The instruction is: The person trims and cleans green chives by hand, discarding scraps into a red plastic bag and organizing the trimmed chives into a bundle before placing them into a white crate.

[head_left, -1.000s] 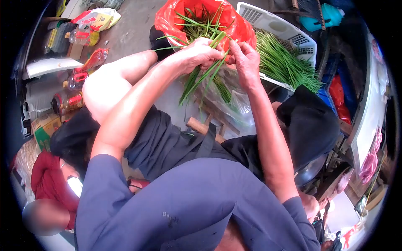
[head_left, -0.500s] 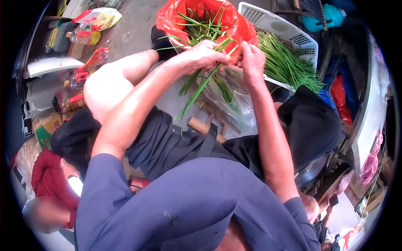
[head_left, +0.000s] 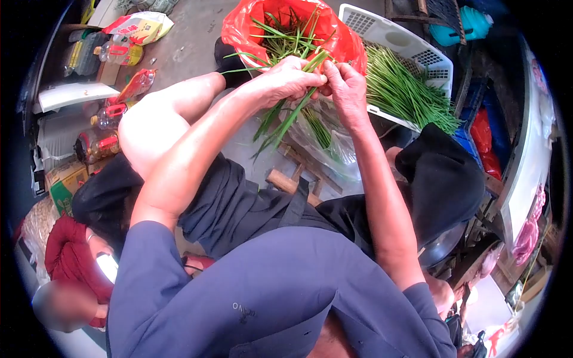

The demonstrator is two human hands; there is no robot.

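My left hand (head_left: 291, 80) is closed around a small bunch of garlic chives (head_left: 287, 124). Their green leaves hang down to the left and short ends stick up past the thumb. Close against it, my right hand (head_left: 348, 94) pinches thumb and forefinger together by the left fingertips; what lies in that pinch is too small to make out. Just beyond both hands stands a red plastic bag (head_left: 237, 25) holding loose chive leaves and trimmings (head_left: 286, 37). Under the hands, a clear plastic bag (head_left: 345, 146) has more chives inside.
A white plastic basket (head_left: 391, 33) with a large heap of chives (head_left: 409, 89) stands at the right. Oil bottles (head_left: 119, 52) and a cardboard box (head_left: 68, 184) line the left. A person in a dark red top (head_left: 65, 250) sits at lower left. A teal container (head_left: 462, 25) lies at upper right.
My right hand has moved left and turned, bringing its pinched fingers against my left hand's fingertips. The held bunch's hanging leaves have shifted slightly; my left hand has barely moved.
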